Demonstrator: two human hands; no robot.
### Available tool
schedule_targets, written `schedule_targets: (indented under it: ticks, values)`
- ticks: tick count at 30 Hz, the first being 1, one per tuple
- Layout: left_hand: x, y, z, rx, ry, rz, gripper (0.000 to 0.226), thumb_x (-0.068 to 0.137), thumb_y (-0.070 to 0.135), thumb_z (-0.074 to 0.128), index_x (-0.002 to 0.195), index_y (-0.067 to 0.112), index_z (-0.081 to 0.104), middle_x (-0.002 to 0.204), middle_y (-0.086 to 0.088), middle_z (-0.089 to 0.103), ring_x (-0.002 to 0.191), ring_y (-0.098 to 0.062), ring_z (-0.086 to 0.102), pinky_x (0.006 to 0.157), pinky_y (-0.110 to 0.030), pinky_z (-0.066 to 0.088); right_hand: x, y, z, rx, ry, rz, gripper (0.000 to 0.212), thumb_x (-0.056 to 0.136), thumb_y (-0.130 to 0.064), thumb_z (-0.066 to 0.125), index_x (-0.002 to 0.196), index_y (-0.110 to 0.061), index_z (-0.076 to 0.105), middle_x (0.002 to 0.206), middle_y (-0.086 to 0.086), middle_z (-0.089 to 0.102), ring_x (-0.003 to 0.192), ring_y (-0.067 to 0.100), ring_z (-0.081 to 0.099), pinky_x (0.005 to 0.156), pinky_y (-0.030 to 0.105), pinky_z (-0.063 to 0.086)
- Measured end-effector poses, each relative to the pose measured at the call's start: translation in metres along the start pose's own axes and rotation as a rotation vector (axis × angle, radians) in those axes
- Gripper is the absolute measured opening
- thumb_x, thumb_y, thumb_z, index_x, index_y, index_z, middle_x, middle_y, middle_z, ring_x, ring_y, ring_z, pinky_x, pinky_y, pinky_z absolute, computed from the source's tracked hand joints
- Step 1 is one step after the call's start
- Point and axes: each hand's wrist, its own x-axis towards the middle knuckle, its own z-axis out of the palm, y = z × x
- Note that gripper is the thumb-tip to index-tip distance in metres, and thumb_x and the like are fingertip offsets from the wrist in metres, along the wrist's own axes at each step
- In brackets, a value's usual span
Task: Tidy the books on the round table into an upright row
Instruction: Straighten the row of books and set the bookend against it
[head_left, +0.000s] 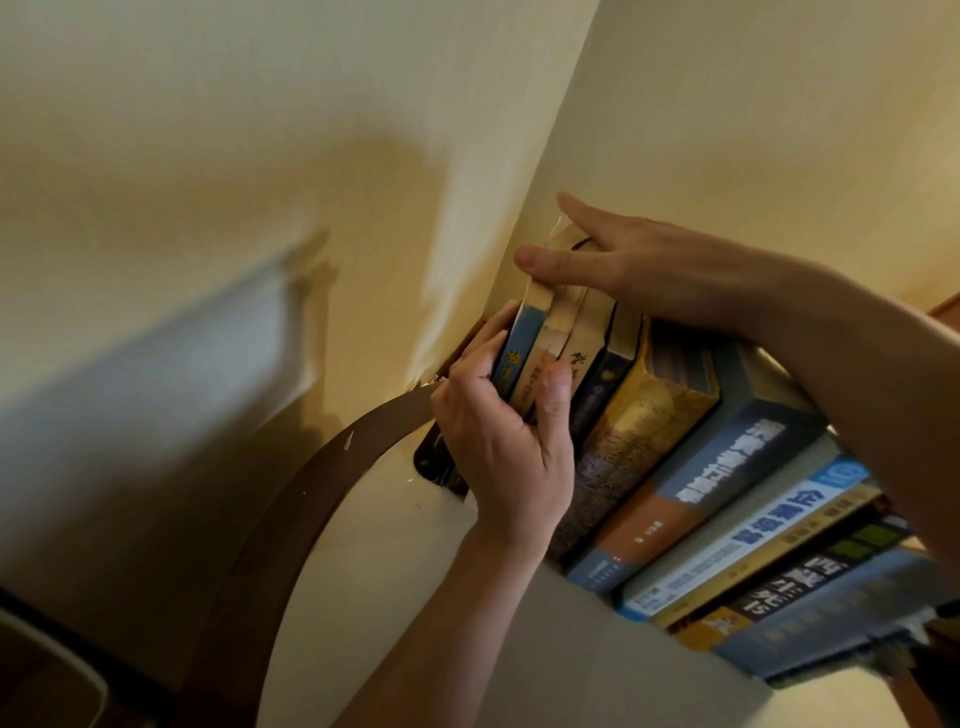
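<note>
Your left hand (498, 447) is curled round a small bundle of slim paperbacks (540, 348) at the left end of the row. Its thumb presses on their spines and its fingers wrap behind the outermost blue one. Your right hand (623, 265) reaches over them with fingers nearly straight and thumb laid across their top edges, steadying rather than clasping. These paperbacks look light, worn and bendy, with yellowed pages. They are probably best held low and squeezed as one block, since a pinch at a top corner could crease them. Touching them is a thick yellow book (639, 431), likely heavy and stiff. Beyond it runs the rest of the row of books (753, 525), spines toward you, on the round table (291, 519) close to a cream wall (208, 156). The tilted view hides whether the row stands true.
</note>
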Motion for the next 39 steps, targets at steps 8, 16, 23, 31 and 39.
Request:
schedule_targets:
  ticks: [8,16,23,31,39]
  values:
    - [0.004,0.001,0.000,-0.012,0.002,0.010,0.047,0.106,0.046,0.034,0.133,0.012,0.053,0.098,0.009,0.067,0.084,-0.006,0.061,0.069,-0.050,0.053,0.004,0.003,0.000,0.034,0.031,-0.003,0.108,0.071,-0.092,0.046,0.160,-0.037,0.018,0.166,-0.012,0.022,0.150,0.012,0.023,0.119,0.038,0.022]
    - [0.004,0.001,-0.001,-0.081,-0.032,-0.051,0.055,0.106,0.049,0.038,0.131,0.004,0.057,0.105,-0.008,0.071,0.090,-0.028,0.068,0.072,-0.057,0.052,0.000,-0.001,-0.001,0.041,0.020,0.000,0.114,0.064,-0.094,0.044,0.160,-0.040,0.012,0.166,-0.010,0.021,0.151,0.014,0.023,0.120,0.040,0.022]
    - [-0.002,0.025,0.008,-0.015,0.026,-0.059,0.054,0.107,0.041,0.033,0.139,0.001,0.048,0.123,-0.010,0.061,0.107,-0.026,0.061,0.082,-0.052,0.052,-0.002,-0.004,0.001,-0.019,0.010,0.002,0.111,0.066,-0.094,0.036,0.160,-0.041,0.010,0.167,-0.008,0.020,0.151,0.017,0.023,0.120,0.041,0.021]
    - [-0.017,0.026,0.011,0.114,-0.054,0.022,0.095,0.092,0.076,0.032,0.155,0.006,0.018,0.153,-0.019,0.031,0.139,-0.032,0.037,0.105,-0.054,0.041,-0.006,-0.008,0.004,-0.078,0.009,-0.003,0.099,0.076,-0.089,0.030,0.160,-0.042,0.008,0.167,-0.006,0.020,0.152,0.020,0.022,0.119,0.042,0.022]
    - [-0.019,0.022,0.011,0.141,-0.050,0.088,0.084,0.095,0.068,0.038,0.153,0.009,0.022,0.156,-0.021,0.027,0.146,-0.029,0.027,0.115,-0.050,0.031,-0.028,0.015,-0.020,-0.143,-0.005,0.008,0.100,0.069,-0.095,0.030,0.155,-0.054,-0.001,0.168,-0.007,0.013,0.151,0.022,0.023,0.115,0.041,0.019]
